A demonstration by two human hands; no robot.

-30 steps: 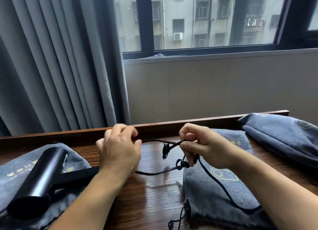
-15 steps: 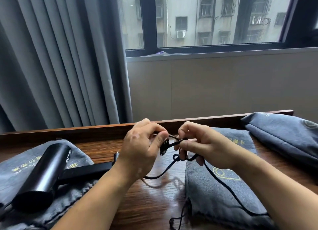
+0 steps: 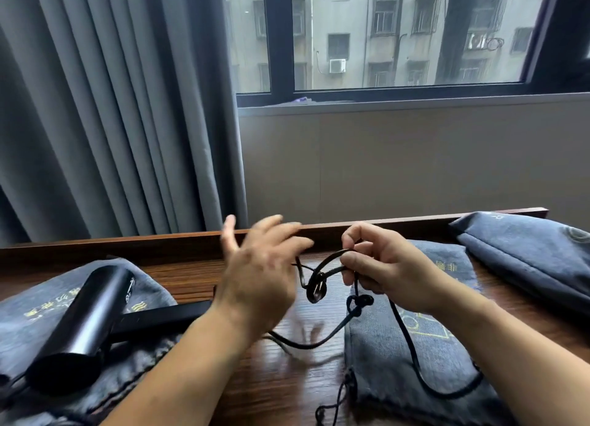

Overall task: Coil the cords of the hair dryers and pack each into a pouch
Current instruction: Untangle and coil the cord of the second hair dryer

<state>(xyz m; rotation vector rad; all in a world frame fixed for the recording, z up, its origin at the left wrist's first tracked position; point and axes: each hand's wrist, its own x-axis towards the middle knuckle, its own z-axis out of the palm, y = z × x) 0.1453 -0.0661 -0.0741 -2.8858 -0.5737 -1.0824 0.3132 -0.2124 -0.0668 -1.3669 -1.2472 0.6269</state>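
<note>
Black and matt, the hair dryer (image 3: 86, 323) lies on its side at the lower left of the frame, its barrel resting on a flat grey pouch (image 3: 153, 293) printed with yellow characters and its handle pointing toward the centre. Its cord (image 3: 338, 328) sags in a curve just above the wooden table (image 3: 255, 384) at centre, rises through a small knot and reaches the right hand (image 3: 386, 272). This hand pinches a loop of cord between thumb and curled fingers, right of centre, and the plug (image 3: 316, 290) dangles from that loop, between the two hands. Another strand drops from the same hand and curves over a second grey pouch (image 3: 383, 362) lying at the lower right. The left hand (image 3: 258, 282) hovers at centre, blurred, its fingers spread and straight, gripping nothing; whether they brush the cord I cannot tell. A third pouch (image 3: 526, 250), fuller, lies at the right edge, against the table's raised back rail. A thin drawstring (image 3: 332, 406) trails from the second pouch's mouth at the bottom centre. Grey curtains (image 3: 111, 106) fill the upper left, and a dark-framed window (image 3: 281, 42) onto a pale building fills the upper right
</note>
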